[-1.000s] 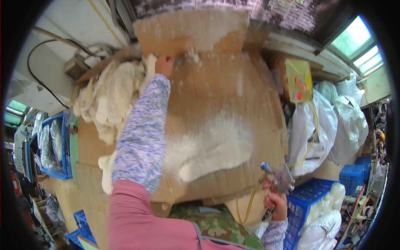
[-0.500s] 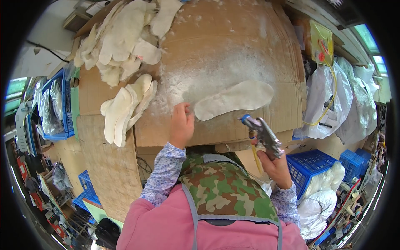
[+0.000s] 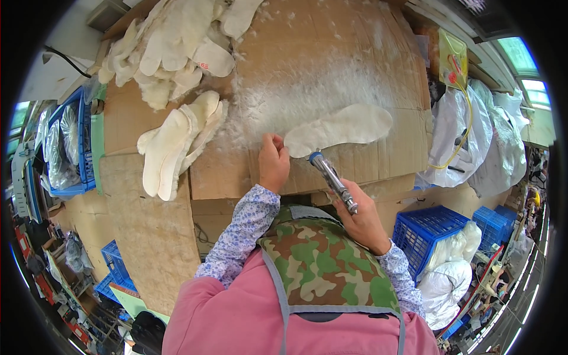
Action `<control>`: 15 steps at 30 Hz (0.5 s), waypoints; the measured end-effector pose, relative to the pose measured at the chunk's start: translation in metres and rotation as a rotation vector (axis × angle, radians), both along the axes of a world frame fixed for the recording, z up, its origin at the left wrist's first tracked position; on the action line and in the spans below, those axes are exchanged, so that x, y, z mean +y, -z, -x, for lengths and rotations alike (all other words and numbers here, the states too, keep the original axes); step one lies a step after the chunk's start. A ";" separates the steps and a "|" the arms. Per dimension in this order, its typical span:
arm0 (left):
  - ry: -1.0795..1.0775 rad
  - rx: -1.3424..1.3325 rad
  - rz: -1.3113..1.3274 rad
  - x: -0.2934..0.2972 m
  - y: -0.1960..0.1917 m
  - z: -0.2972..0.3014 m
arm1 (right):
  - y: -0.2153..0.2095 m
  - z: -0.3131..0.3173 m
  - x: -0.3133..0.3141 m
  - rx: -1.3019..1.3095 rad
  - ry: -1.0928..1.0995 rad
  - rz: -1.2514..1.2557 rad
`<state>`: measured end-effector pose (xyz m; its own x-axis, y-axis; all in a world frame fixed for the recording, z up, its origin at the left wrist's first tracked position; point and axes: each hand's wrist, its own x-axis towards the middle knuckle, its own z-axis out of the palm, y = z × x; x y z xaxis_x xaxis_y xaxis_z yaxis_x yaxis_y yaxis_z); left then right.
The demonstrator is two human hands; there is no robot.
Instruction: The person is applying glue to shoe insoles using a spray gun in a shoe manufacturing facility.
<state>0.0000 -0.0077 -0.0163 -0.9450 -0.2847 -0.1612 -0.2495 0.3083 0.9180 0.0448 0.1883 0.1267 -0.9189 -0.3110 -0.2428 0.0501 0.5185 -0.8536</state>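
Your right hand [image 3: 361, 216] is gripping a silver, blue-nosed metal spray gun [image 3: 333, 182]; left hand [image 3: 274, 165], hold unclear, curling beside one cream fabric sole-shape [image 3: 340, 130]; fleecy pile [image 3: 177, 47] lying leftward, completion unclear.

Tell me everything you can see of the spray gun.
The spray gun is slim and silvery, apparently metal, with a blue ring near its front end. The right hand grips it from the right, hiding most of the handle. It points forward and leftward, away from the person's body, its nose near the near edge of a pale insole; whether they touch cannot be told. No spray is clearly visible at its tip.
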 end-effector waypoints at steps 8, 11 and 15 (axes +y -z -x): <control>-0.005 -0.050 -0.044 -0.002 -0.001 0.003 | 0.003 -0.002 -0.008 -0.048 0.002 -0.065; 0.001 -0.037 -0.036 -0.003 -0.002 0.003 | 0.005 -0.001 -0.007 -0.039 -0.013 -0.099; 0.031 -0.022 -0.028 -0.004 -0.006 0.004 | 0.001 0.002 -0.006 -0.086 0.043 -0.093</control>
